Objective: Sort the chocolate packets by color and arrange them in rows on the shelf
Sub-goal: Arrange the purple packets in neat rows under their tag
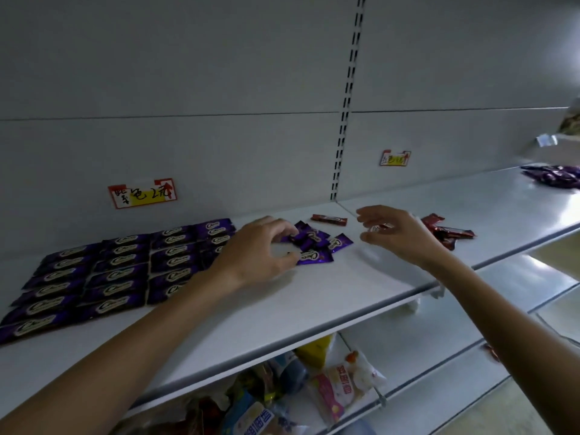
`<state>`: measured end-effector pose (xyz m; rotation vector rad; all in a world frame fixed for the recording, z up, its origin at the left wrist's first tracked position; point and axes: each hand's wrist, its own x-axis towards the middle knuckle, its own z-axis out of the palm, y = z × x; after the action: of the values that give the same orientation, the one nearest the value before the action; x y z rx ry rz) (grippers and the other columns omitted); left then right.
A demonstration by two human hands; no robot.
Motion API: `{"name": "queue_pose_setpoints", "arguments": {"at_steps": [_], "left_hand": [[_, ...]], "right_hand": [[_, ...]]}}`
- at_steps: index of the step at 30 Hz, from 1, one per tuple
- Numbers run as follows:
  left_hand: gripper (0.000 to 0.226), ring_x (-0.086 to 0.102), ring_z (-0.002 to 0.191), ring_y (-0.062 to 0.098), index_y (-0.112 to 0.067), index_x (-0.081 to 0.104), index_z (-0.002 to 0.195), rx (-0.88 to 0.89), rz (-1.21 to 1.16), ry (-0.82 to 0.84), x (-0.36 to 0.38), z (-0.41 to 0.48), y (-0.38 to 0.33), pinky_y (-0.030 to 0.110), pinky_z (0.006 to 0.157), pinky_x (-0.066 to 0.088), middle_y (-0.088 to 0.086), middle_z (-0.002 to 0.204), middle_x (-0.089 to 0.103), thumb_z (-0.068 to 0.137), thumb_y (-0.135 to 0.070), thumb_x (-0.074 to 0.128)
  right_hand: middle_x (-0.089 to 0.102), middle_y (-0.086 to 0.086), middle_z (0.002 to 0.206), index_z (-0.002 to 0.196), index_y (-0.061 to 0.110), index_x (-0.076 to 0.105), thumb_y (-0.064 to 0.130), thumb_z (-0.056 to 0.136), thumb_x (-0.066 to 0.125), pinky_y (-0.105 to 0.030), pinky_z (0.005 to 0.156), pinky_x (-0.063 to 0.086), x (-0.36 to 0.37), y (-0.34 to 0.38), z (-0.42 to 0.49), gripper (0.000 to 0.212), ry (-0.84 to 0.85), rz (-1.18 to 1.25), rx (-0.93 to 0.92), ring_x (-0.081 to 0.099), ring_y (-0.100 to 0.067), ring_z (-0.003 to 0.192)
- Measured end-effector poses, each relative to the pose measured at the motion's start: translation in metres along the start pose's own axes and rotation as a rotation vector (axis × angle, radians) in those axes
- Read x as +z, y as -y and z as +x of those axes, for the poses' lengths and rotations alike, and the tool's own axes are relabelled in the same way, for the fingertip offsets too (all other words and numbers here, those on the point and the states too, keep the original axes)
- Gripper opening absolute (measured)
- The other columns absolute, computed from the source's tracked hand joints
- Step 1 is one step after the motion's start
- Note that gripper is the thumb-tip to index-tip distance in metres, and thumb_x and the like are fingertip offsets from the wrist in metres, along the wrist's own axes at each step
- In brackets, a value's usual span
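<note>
Down nearest me, under the shelf (282, 309) I am working at, a lower shelf (417, 346) holds mixed snack bags (339, 387), lying loose in a jumble. Both my bare forearms reach up and over the front edge of the shelf. On its left part lie the purple rows (119, 271), flat packets set edge to edge in columns that run from the front edge back toward the wall, print side up. My left hand (260, 246) is just right of those rows, fingers and thumb curled round the left edge of a purple heap (317, 246) of loose packets, which lie crossed over each other at odd angles. My right hand (398, 233) hangs above the shelf to the right of the heap, well apart from the left, and pinches a red packet (381, 227) between thumb and fingertips; only its pale end shows. Just behind that hand a red pile (448, 233) lies loose on the shelf. A lone red bar (329, 219) lies flat farther back, between the heap and the wall. On the back wall hang two handwritten labels, one (142, 193) above the rows and one (394, 158) right of the slotted upright (345, 120). At the far right end a far purple pile (552, 175) lies unsorted.
</note>
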<state>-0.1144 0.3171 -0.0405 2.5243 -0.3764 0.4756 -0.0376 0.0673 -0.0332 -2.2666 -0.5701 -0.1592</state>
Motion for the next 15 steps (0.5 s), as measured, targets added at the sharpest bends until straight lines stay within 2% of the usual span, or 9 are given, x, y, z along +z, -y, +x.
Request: {"name": "queue_pose_setpoints", "arguments": {"at_steps": [2, 6, 10, 13, 15], "left_hand": [[0.038, 0.052, 0.096, 0.005, -0.023, 0.06, 0.115, -0.015, 0.035, 0.045, 0.011, 0.003, -0.002, 0.025, 0.087, 0.044, -0.009, 0.112, 0.059, 0.08, -0.037, 0.065], [0.038, 0.052, 0.104, 0.01, -0.024, 0.059, 0.115, -0.053, 0.115, 0.139, 0.022, 0.007, -0.004, 0.033, 0.09, 0.044, -0.007, 0.115, 0.059, 0.082, -0.042, 0.063], [0.03, 0.053, 0.1, 0.012, -0.023, 0.063, 0.111, -0.068, 0.119, 0.147, 0.021, 0.008, -0.009, 0.029, 0.087, 0.043, -0.005, 0.107, 0.059, 0.084, -0.036, 0.063], [0.028, 0.05, 0.09, 0.011, -0.022, 0.063, 0.11, -0.076, 0.113, 0.143, 0.017, 0.007, -0.011, 0.022, 0.078, 0.037, -0.003, 0.097, 0.054, 0.083, -0.029, 0.065], [0.021, 0.049, 0.084, 0.011, -0.019, 0.066, 0.104, -0.053, 0.1, 0.135, 0.016, 0.007, -0.013, 0.02, 0.074, 0.036, -0.003, 0.092, 0.054, 0.083, -0.024, 0.064]], "right_hand": [[0.06, 0.012, 0.11, 0.123, 0.024, 0.055, 0.018, 0.082, 0.067, -0.01, 0.083, 0.041, 0.0, -0.006, 0.002, 0.043, 0.04, -0.049, -0.017, 0.056, -0.001, 0.096], [0.057, 0.016, 0.116, 0.126, 0.027, 0.053, 0.022, 0.084, 0.065, -0.023, 0.091, 0.043, 0.012, -0.009, 0.01, 0.044, 0.147, -0.173, -0.08, 0.052, 0.0, 0.101], [0.053, 0.01, 0.13, 0.128, 0.033, 0.051, 0.035, 0.087, 0.059, -0.021, 0.092, 0.035, 0.021, -0.009, 0.012, 0.041, 0.216, -0.309, -0.185, 0.046, 0.001, 0.105], [0.052, 0.006, 0.124, 0.126, 0.034, 0.052, 0.039, 0.088, 0.056, -0.029, 0.098, 0.035, 0.021, -0.008, 0.012, 0.038, 0.214, -0.386, -0.166, 0.044, -0.009, 0.112], [0.053, 0.004, 0.113, 0.123, 0.031, 0.056, 0.04, 0.086, 0.057, -0.03, 0.094, 0.038, 0.02, -0.006, 0.012, 0.038, 0.214, -0.414, -0.137, 0.047, -0.015, 0.109]]}}
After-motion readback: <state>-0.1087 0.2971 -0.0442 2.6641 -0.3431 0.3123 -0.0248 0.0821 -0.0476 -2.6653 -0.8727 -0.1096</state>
